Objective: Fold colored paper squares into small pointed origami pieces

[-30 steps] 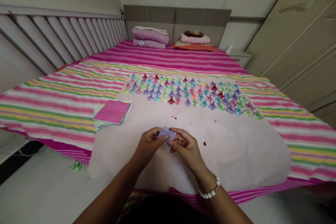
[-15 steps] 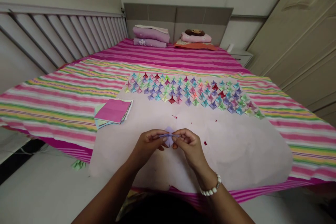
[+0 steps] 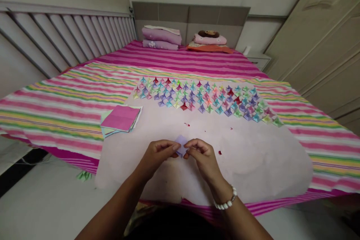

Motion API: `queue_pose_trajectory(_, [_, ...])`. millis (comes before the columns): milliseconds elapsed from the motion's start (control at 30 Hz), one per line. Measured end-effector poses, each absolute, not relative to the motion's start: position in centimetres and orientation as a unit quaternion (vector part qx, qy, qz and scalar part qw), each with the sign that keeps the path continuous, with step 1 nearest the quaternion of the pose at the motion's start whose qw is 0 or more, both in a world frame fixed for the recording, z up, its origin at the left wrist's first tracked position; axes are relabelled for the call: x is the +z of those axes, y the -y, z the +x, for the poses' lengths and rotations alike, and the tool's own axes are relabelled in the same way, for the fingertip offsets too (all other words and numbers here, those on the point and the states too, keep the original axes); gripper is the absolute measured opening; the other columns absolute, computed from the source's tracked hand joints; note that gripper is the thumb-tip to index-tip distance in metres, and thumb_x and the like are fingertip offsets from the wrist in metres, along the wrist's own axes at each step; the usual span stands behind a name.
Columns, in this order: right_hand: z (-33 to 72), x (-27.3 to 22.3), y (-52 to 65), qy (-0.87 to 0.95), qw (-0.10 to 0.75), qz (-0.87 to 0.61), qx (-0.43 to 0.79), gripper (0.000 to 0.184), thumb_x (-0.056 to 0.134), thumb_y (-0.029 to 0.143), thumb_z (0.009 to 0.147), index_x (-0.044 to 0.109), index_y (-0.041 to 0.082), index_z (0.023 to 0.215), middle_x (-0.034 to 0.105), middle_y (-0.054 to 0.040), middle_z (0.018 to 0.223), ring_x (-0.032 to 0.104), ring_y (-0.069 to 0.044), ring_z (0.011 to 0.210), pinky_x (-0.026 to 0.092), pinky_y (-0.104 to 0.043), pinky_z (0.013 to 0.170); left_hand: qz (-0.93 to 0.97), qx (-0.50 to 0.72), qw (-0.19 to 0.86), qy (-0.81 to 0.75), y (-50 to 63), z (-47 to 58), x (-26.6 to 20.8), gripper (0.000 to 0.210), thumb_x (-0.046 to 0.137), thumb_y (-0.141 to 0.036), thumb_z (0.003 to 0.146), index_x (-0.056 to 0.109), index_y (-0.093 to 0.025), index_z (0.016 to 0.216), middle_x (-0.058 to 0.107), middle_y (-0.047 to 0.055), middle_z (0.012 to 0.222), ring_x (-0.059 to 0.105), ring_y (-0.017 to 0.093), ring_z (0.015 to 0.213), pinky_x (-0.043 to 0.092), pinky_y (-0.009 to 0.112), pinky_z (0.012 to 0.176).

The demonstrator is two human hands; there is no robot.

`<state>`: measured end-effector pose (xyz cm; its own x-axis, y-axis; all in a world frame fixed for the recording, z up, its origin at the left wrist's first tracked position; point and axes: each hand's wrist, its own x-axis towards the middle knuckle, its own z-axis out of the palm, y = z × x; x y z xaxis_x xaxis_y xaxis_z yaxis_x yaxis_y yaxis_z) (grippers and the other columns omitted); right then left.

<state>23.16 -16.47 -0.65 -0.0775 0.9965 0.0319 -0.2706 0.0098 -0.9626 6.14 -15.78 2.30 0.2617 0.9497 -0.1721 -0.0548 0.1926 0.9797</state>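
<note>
A small piece of folded lilac origami paper [image 3: 181, 142] is held in front of me, low over the big pale sheet [image 3: 135, 172]. My left hand [image 3: 161, 153] pinches its left edge between thumb and fingers. On the right side, my right hand [image 3: 201, 153] pinches the opposite edge, and a white beaded bracelet [image 3: 227, 203] circles that wrist. The paper looks like a flat diamond; its lower folds are partly covered by my fingertips. Beyond my hands, several rows of small folded paper pieces [image 3: 208, 97] in many colours stand on the sheet's far part.
A stack of square papers, pink on top [image 3: 120, 118], lies at the sheet's left edge. Small dark red scraps [image 3: 219, 152] dot the sheet. Green folded paper [image 3: 83, 175] lies on the floor at left. Folded bedding [image 3: 161, 37] sits by the headboard; a slatted rail [image 3: 70, 39] runs along the left.
The lilac paper's side flaps, which stuck out between my fingers, are now laid flat, and it shows as a plain diamond. My hands stay in nearly the same place.
</note>
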Motion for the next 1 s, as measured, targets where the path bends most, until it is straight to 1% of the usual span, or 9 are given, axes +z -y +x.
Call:
queue_pose_trajectory(167, [23.2,-0.4,16.7,0.48,0.536,-0.396,0.571,0.008,0.062,0.019,0.074,0.068,0.019,0.078,0.066,0.0013,0.061,0.061,-0.014,0.061,0.045,-0.027,0.063,0.468,0.422,0.588,-0.507,15.9,6.8,2.1,0.014,0.078,-0.024,0.062,0.072,-0.016,0.071,0.072,0.002,0.065,0.063,0.013,0.06,0.05,0.022,0.058])
queue_pose_trajectory(300, [23.2,-0.5,16.7,0.489,0.532,-0.395,0.568,0.011,0.066,0.026,0.076,0.068,0.019,0.084,0.064,0.0011,0.064,0.059,-0.014,0.062,0.044,-0.027,0.061,0.481,0.432,0.575,-0.502,15.8,6.8,1.7,0.015,0.078,-0.025,0.062,0.071,-0.016,0.073,0.071,0.0,0.062,0.063,0.013,0.058,0.05,0.023,0.056])
queue_pose_trajectory(400, [22.9,-0.5,16.5,0.454,0.558,-0.41,0.561,0.026,0.077,0.026,0.067,0.064,0.02,0.089,0.064,0.0016,0.071,0.057,-0.012,0.061,0.044,-0.025,0.058,0.491,0.445,0.569,-0.487,15.8,6.9,1.7,0.014,0.077,-0.025,0.063,0.069,-0.016,0.07,0.07,0.0,0.064,0.063,0.013,0.058,0.049,0.023,0.056])
queue_pose_trajectory(500, [22.5,-0.4,16.2,0.432,0.582,-0.416,0.55,0.038,0.08,0.025,0.063,0.062,0.021,0.096,0.064,0.0023,0.072,0.055,-0.011,0.06,0.043,-0.024,0.057,0.497,0.458,0.567,-0.471,15.9,7.3,1.8,0.016,0.076,-0.027,0.064,0.065,-0.016,0.07,0.067,-0.001,0.064,0.061,0.012,0.059,0.047,0.022,0.055])
queue_pose_trajectory(600, [22.5,-0.3,16.2,0.43,0.582,-0.425,0.544,0.04,0.081,0.025,0.062,0.062,0.021,0.097,0.059,0.0054,0.063,0.052,-0.011,0.055,0.04,-0.024,0.053,0.487,0.466,0.575,-0.464,15.8,7.6,1.9,0.023,0.076,-0.029,0.063,0.06,-0.017,0.076,0.066,-0.002,0.063,0.06,0.012,0.057,0.045,0.022,0.053])
queue_pose_trajectory(700, [22.6,-0.3,16.3,0.432,0.575,-0.431,0.545,0.041,0.082,0.024,0.062,0.062,0.02,0.097,0.057,0.0064,0.06,0.052,-0.01,0.054,0.04,-0.024,0.053,0.479,0.46,0.586,-0.465,15.7,7.4,1.7,0.027,0.076,-0.03,0.064,0.057,-0.017,0.08,0.066,-0.002,0.064,0.059,0.011,0.056,0.043,0.021,0.052])
queue_pose_trajectory(800, [22.9,-0.5,16.4,0.434,0.564,-0.419,0.565,0.046,0.079,0.023,0.066,0.061,0.019,0.108,0.061,0.0053,0.063,0.055,-0.011,0.057,0.042,-0.025,0.058,0.491,0.439,0.585,-0.472,15.5,6.8,1.5,0.033,0.07,-0.032,0.072,0.058,-0.016,0.098,0.064,-0.003,0.06,0.056,0.01,0.053,0.042,0.022,0.052])
queue_pose_trajectory(900, [23.0,-0.7,16.4,0.424,0.557,-0.402,0.59,0.055,0.076,0.023,0.068,0.057,0.019,0.119,0.065,0.0036,0.067,0.058,-0.012,0.061,0.045,-0.027,0.063,0.501,0.432,0.574,-0.483,15.3,6.3,1.4,0.048,0.063,-0.035,0.079,0.052,-0.015,0.12,0.062,-0.004,0.058,0.055,0.011,0.053,0.042,0.023,0.051])
queue_pose_trajectory(1000, [23.0,-0.8,16.2,0.405,0.571,-0.4,0.591,0.059,0.077,0.023,0.068,0.055,0.018,0.123,0.066,0.0038,0.066,0.059,-0.013,0.061,0.046,-0.028,0.065,0.471,0.448,0.585,-0.485,15.4,6.5,1.5,0.061,0.068,-0.036,0.076,0.045,-0.014,0.129,0.064,-0.003,0.063,0.058,0.013,0.057,0.042,0.023,0.051])
